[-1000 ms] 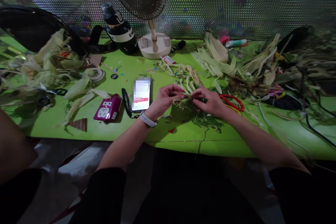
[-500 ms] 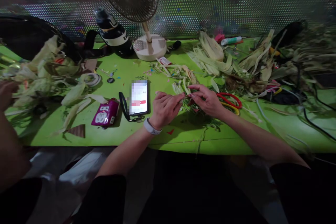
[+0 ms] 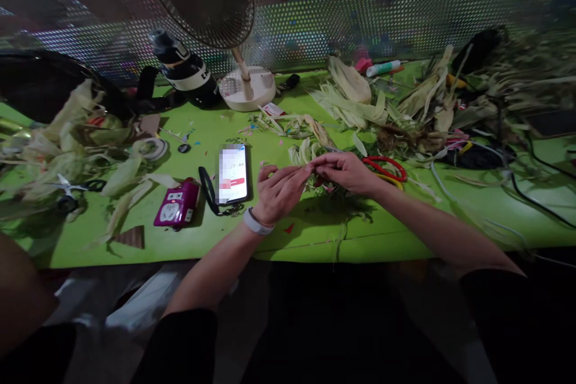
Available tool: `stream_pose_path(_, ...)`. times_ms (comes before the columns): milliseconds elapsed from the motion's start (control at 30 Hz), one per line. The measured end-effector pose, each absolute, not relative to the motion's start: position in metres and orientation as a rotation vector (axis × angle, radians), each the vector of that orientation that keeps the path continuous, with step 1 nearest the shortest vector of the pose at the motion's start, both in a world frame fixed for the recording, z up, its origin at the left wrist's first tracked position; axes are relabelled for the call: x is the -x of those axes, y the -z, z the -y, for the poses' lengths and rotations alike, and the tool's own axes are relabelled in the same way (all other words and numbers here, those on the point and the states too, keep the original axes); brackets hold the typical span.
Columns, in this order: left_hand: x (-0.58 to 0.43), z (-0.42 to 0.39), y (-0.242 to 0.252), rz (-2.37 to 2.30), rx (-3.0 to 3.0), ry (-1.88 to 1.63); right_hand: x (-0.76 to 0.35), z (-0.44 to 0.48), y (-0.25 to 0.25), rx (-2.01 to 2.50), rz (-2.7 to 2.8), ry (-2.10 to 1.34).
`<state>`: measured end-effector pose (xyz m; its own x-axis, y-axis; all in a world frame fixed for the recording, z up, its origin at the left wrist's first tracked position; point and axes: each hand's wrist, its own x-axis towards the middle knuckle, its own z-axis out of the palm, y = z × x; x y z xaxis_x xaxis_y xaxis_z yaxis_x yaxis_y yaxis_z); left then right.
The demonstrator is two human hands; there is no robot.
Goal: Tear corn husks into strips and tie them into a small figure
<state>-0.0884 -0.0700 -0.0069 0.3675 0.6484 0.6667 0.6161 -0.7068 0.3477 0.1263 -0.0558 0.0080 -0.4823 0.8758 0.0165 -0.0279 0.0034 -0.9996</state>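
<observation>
My left hand (image 3: 279,193), with a light band at the wrist, is closed at the fingertips. My right hand (image 3: 344,171) meets it there, thumb and fingers pinched together. Whatever is between the fingertips is too small or hidden to make out. Just behind them curl pale green corn husk strips (image 3: 302,152). Under and beside my right hand lie green leafy scraps (image 3: 346,201), partly in its shadow. A red loop (image 3: 387,167) and a yellow loop, like scissor handles, stick out beyond the right wrist.
A phone (image 3: 233,174) and a purple device (image 3: 178,205) lie left of my hands. Farther back stand a fan (image 3: 248,91) and a black bottle (image 3: 191,79). Corn husks (image 3: 351,96) pile up right and left. Scissors (image 3: 67,189) lie at far left, near another person's arm (image 3: 20,294).
My fingertips have drawn closer together, the right fingers curling in. At the left, the other person's hand has left the husks, and scissors show there. The view has shifted slightly.
</observation>
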Motion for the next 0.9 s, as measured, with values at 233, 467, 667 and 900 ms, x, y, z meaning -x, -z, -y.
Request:
stream_pose_path(233,0.0922,0.0705,0.0108,-1.173,-2.652,-1.441,-0.1257,0.0523,-0.0094,0.836,1.406,-1.708)
stream_pose_path(467,0.0922,0.0689,0.0124,-1.240,-2.526,-1.367,-0.1238,0.0526,-0.0071,0.821,1.362,-1.706)
stream_pose_path(667,0.0930,0.0683,0.0117,-1.165,-2.484,-1.321,-0.1270,0.0564,-0.0128,0.828,1.375,-1.702)
stream_pose_path(900,0.0919,0.0681,0.0129,-1.135,-2.501,-1.343,-0.1256,0.0574,-0.0125,0.849,1.361,-1.660)
